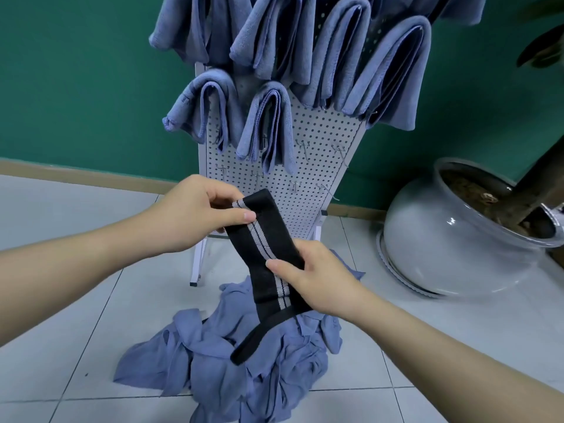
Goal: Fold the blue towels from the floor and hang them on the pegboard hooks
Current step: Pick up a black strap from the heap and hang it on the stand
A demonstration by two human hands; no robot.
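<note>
A black cloth strip with a grey stripe [265, 239] hangs between both hands in front of the white pegboard [323, 138]. My left hand [195, 215] pinches its upper end. My right hand [308, 276] grips it lower down, and its free end dangles over a heap of blue towels [244, 358] on the floor. Several folded blue towels [268, 126] hang on the pegboard's upper hooks. Bare metal hooks [338, 151] stick out of the lower rows.
A large white ceramic pot [433, 239] with a plant trunk stands on the floor at the right, close to the pegboard. The pegboard's white leg [197, 264] stands on the pale tiles. A green wall with a beige skirting runs behind.
</note>
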